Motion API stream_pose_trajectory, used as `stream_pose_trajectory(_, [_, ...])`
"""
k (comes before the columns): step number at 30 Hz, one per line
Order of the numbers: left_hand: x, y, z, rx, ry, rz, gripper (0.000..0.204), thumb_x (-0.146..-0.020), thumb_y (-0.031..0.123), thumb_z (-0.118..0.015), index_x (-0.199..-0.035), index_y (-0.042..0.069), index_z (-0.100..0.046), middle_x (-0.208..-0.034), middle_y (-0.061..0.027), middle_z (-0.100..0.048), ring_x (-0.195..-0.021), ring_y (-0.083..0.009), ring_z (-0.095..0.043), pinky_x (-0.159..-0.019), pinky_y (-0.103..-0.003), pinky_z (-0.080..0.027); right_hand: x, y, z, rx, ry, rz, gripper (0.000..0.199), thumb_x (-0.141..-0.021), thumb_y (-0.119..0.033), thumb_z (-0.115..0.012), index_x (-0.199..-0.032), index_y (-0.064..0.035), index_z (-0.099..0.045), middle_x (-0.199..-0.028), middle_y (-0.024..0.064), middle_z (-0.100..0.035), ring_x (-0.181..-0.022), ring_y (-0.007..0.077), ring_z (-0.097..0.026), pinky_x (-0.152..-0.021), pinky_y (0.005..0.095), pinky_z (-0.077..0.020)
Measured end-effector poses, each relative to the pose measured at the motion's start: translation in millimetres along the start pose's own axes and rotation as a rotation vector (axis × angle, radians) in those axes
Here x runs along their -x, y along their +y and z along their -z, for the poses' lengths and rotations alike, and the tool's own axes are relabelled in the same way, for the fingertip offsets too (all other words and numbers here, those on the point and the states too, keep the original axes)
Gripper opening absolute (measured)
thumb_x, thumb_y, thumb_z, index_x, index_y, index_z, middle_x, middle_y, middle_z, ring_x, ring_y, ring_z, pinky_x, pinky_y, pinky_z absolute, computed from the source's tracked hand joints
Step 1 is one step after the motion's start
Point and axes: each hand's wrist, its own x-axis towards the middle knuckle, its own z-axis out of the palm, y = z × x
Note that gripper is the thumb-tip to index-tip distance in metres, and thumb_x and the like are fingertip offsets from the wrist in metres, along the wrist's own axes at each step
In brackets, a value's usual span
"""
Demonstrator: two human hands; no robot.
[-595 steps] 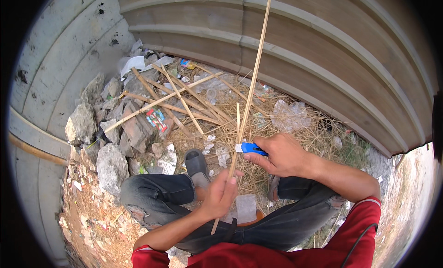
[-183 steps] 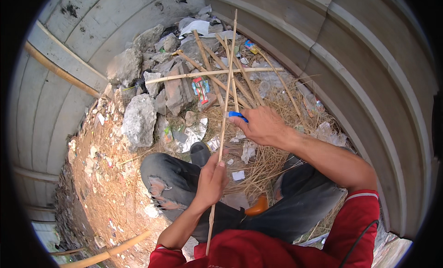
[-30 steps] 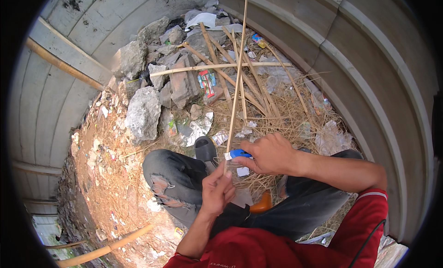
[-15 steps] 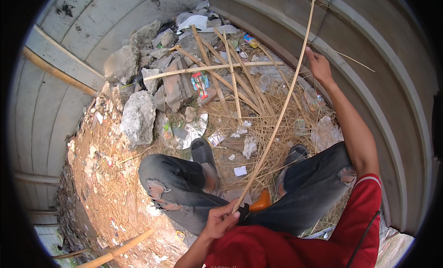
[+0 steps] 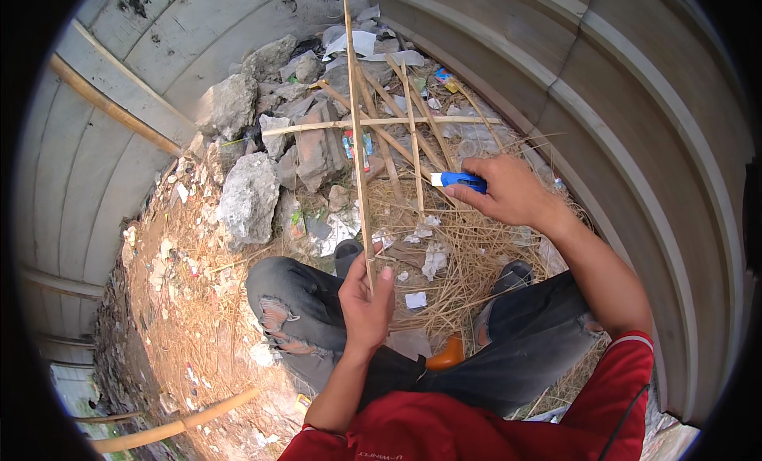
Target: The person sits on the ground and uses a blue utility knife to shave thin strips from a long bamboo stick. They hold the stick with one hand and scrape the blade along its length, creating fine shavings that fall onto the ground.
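A long, thin bamboo strip [image 5: 357,155] stands nearly upright in front of me, its top running out of the picture. My left hand [image 5: 367,306] is closed around its lower end, with the thumb along the strip. To the right, apart from the strip, my right hand [image 5: 514,192] is closed on a blue cutter knife [image 5: 463,181]. The knife's pale end points left toward the strip. Whether its blade is out I cannot tell.
Several bamboo strips [image 5: 417,147] lie crossed over straw [image 5: 476,239]. Grey rocks [image 5: 248,199] are heaped at the left. A corrugated metal wall [image 5: 627,135] curves along the right. Between my legs is an orange object [image 5: 446,354]. A bamboo pole [image 5: 178,426] lies at lower left.
The strip has swung left and stands more upright. My left hand has moved up with it. My right hand has come down and left from beside the strip's upper part, now with the blue knife showing.
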Motion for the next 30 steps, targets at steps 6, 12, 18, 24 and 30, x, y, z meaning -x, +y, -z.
stream_pose_trajectory(6, [-12.8,2.8,-7.6,0.009,0.042,0.011,0.045,-0.109,0.028,-0.044,-0.143,-0.002,-0.049,-0.060,0.0026,-0.042,-0.042,-0.0039,-0.033,-0.039,-0.021,-0.026,8.3,-20.1,-5.5,-0.134,-0.005,0.029,0.044,-0.095,-0.045,-0.064,-0.084,-0.0024,-0.065,-0.063,0.0201,-0.061,-0.063,0.0430,-0.063,-0.061,0.0506,-0.0487])
stream_pose_trajectory(12, [-10.3,-0.1,-14.8,0.051,0.002,0.050,0.041,-0.108,0.023,-0.049,-0.142,0.000,-0.052,-0.062,0.0033,-0.042,-0.044,-0.0033,-0.033,-0.040,-0.020,-0.025,28.5,-54.1,-29.2,-0.150,-0.076,0.083,0.042,-0.097,-0.044,-0.062,-0.086,-0.0032,-0.062,-0.060,0.0206,-0.061,-0.060,0.0445,-0.063,-0.059,0.0521,-0.0500])
stream_pose_trajectory(18, [0.3,-6.1,-14.5,-0.006,-0.055,0.100,0.040,-0.107,0.018,-0.051,-0.144,0.000,-0.051,-0.062,0.0069,-0.039,-0.048,-0.0020,-0.031,-0.042,-0.021,-0.023,32.8,-59.6,-52.6,-0.068,-0.129,0.129,0.045,-0.098,-0.047,-0.059,-0.092,-0.0030,-0.065,-0.058,0.0207,-0.062,-0.059,0.0457,-0.064,-0.058,0.0545,-0.0513])
stream_pose_trajectory(24, [5.0,-5.3,-6.7,-0.048,-0.047,0.124,0.042,-0.107,0.014,-0.051,-0.147,0.000,-0.048,-0.064,0.0091,-0.037,-0.050,-0.0013,-0.030,-0.045,-0.021,-0.023,24.6,-53.7,-60.9,0.011,-0.110,0.089,0.047,-0.098,-0.049,-0.058,-0.093,-0.0030,-0.066,-0.060,0.0212,-0.063,-0.059,0.0456,-0.064,-0.059,0.0552,-0.0511])
stream_pose_trajectory(30, [38.3,-15.1,1.9,-0.064,-0.091,0.218,0.043,-0.105,0.012,-0.055,-0.146,-0.002,-0.049,-0.068,0.0092,-0.043,-0.055,0.0000,-0.036,-0.048,-0.020,-0.028,-21.7,-13.3,-32.6,-0.114,0.108,-0.277,0.059,-0.099,-0.052,-0.054,-0.087,0.0029,-0.069,-0.070,0.0261,-0.065,-0.072,0.0465,-0.065,-0.068,0.0522,-0.0506])
